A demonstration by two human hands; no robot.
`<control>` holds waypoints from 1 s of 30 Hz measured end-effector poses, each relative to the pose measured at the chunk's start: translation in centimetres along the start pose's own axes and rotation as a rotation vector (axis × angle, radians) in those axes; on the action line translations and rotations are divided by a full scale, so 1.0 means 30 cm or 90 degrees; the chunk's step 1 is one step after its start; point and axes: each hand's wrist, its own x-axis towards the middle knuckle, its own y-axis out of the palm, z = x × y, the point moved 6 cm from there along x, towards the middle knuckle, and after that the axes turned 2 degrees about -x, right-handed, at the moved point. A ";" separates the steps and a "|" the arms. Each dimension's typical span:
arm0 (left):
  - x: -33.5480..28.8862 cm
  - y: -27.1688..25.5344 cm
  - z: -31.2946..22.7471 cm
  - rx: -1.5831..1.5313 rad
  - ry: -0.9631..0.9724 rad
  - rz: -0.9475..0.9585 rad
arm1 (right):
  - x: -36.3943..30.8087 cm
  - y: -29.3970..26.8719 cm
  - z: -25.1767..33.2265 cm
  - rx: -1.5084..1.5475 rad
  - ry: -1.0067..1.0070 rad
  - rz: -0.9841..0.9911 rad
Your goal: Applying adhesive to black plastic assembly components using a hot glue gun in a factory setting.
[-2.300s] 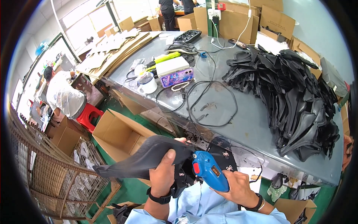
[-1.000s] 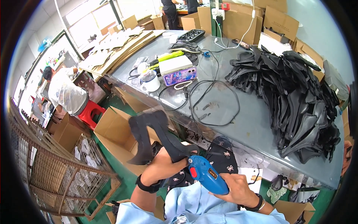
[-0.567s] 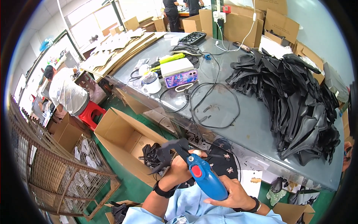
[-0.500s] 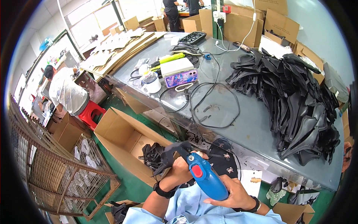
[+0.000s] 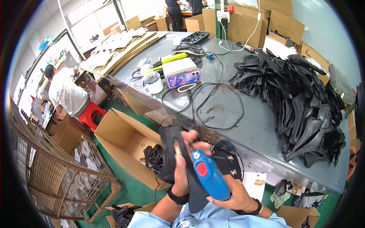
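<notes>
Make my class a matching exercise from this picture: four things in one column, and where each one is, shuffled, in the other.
Things
1. blue tool
2. single black piece
3. purple phone
4. red stool

Places
A. under a seated person
B. in the left hand
C. on the table, in front of a white box
D. in the right hand

Right pairs: 1-D, 2-B, 3-C, 4-A

Fisheye view from the wearer's head, facing forward and down: left hand (image 5: pixel 181 171) close at six o'clock, right hand (image 5: pixel 239 193) at five, grey worktable (image 5: pixel 258 129) beyond, sweeping from eleven to four.
</notes>
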 end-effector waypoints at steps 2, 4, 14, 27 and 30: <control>0.034 -0.107 -0.010 0.046 0.093 -0.084 | -0.007 0.009 0.011 0.001 -0.012 0.019; 0.034 -0.151 -0.042 0.127 0.163 -0.219 | -0.012 0.013 0.019 -0.011 -0.030 0.041; 0.002 -0.143 -0.109 0.190 0.073 -0.145 | -0.028 -0.035 -0.061 -0.247 -0.015 -0.025; 0.003 -0.118 -0.102 0.323 -0.071 -0.053 | -0.020 -0.046 -0.043 -0.216 -0.021 -0.012; -0.004 -0.112 -0.106 0.321 -0.154 -0.017 | -0.023 -0.044 -0.042 -0.197 -0.030 -0.013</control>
